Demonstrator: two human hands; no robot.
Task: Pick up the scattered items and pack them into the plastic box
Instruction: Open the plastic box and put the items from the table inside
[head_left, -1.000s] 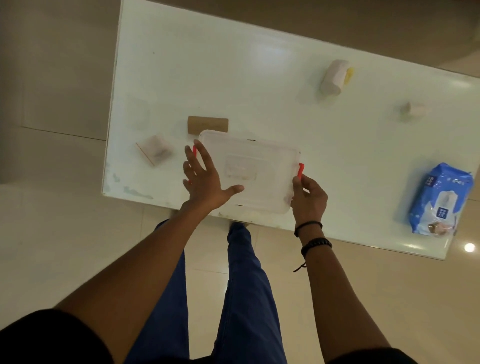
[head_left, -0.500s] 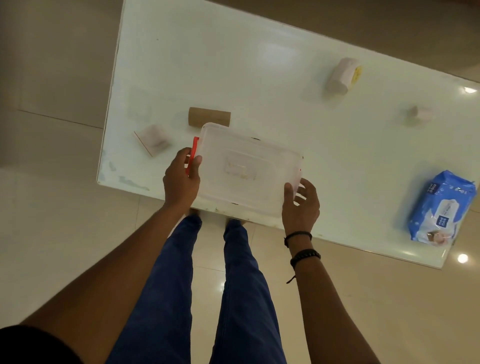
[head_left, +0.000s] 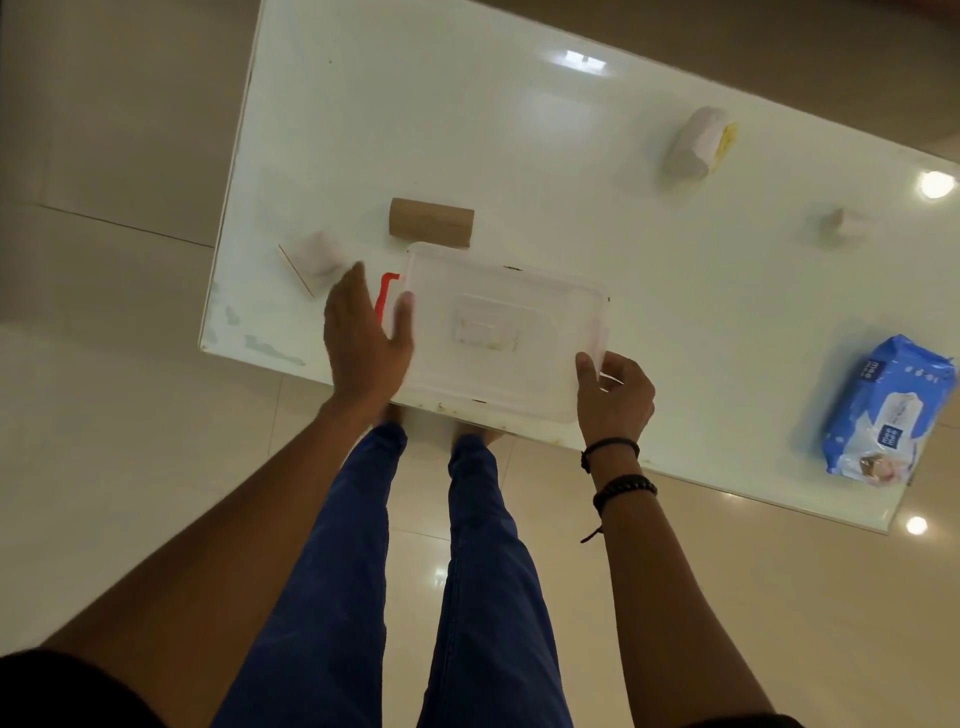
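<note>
A translucent plastic box (head_left: 498, 332) with its lid on sits at frame centre, near the white table (head_left: 467, 130) edge, long axis left to right. The left hand (head_left: 363, 338) grips its left end beside a flipped-out red latch (head_left: 385, 299); the right hand (head_left: 615, 397) pinches the right-end clip. A blue wipes pack (head_left: 883, 410) lies far right, its writing too small to read.
</note>
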